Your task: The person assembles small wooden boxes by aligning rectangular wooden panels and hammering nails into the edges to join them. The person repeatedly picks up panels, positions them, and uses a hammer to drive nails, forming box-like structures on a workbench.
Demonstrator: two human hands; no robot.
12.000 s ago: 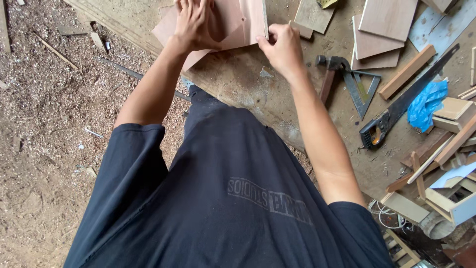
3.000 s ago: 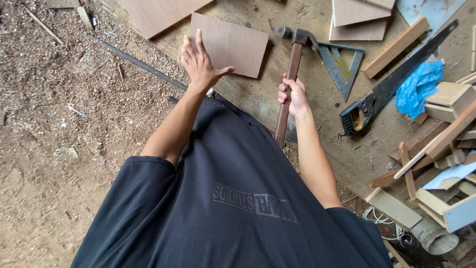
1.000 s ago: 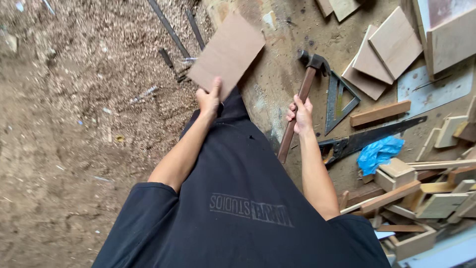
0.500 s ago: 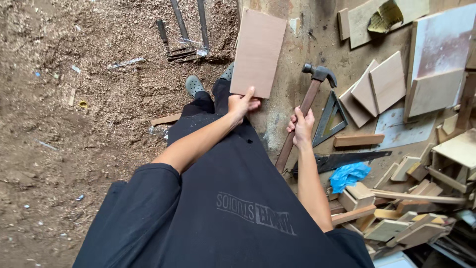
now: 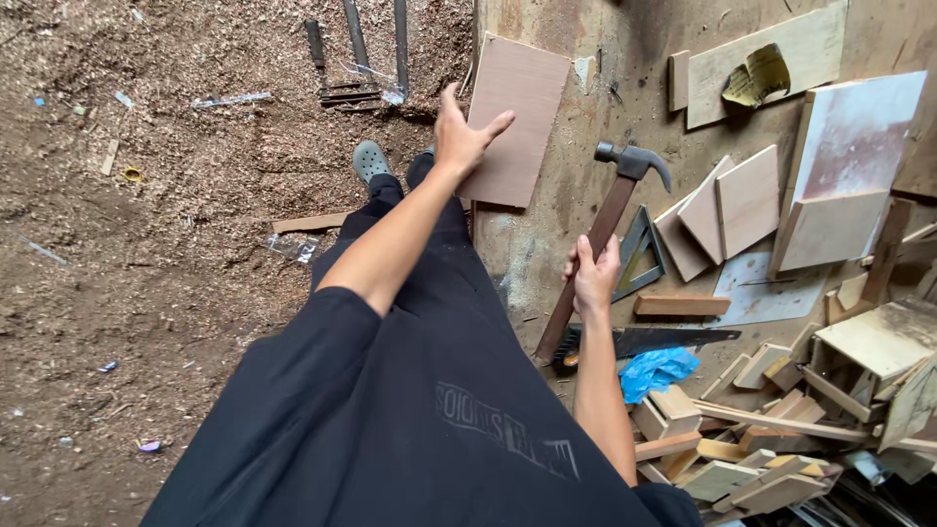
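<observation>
The right hand (image 5: 593, 276) grips a claw hammer (image 5: 602, 232) mid-handle; sliding nearer the handle's end would probably swing better. The left hand (image 5: 459, 137), fingers spread and holding nothing, is at the near edge of the plywood panel (image 5: 517, 117), which seems to overhang the workbench (image 5: 576, 224) edge; offcuts (image 5: 727, 207) crowd the right.

plywood panel (image 5: 515, 117) edge behind left hand (image 5: 459, 137); hand saw (image 5: 649, 341) handle hidden by forearm
</observation>
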